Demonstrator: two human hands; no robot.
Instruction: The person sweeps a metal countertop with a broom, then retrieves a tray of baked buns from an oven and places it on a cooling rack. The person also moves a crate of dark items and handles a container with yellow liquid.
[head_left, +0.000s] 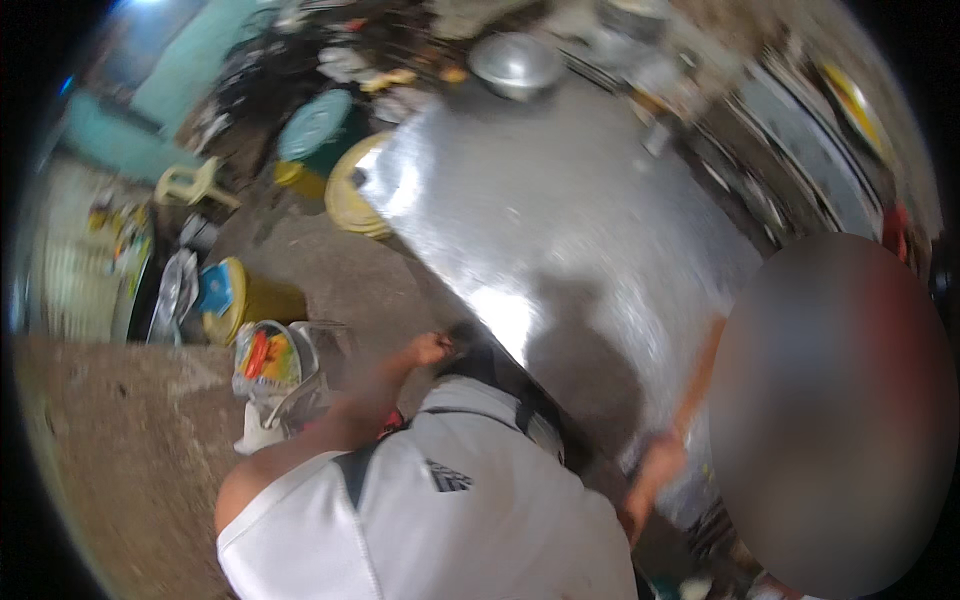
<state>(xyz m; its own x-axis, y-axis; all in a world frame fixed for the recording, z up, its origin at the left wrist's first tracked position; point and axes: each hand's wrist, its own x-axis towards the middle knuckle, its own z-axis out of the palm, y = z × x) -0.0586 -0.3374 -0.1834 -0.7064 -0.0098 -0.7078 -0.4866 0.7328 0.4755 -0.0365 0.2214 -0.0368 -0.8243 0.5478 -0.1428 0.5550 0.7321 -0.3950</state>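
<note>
Beside the near edge of a large shiny metal tabletop (600, 187), my left hand (431, 349) is low over the dark clothing at my lap. Its fingers look curled, but blur hides whether it holds anything. My right hand (664, 456) is closed at the lower end of a long orange-brown rod (701, 375), apparently a wooden stick, above the right part of the tabletop. A blurred oval patch covers the rod's far end. An upturned or lidded round metal bowl (516, 64) is at the table's far end.
Yellow tub (352, 195), green lidded bucket (319, 124), and yellow bucket (274, 296) are left of the table. Nearer me is a container with colourful packets (270, 356). A plastic stool (187, 184) is farther left. Trays and metalware (810, 150) line the right side.
</note>
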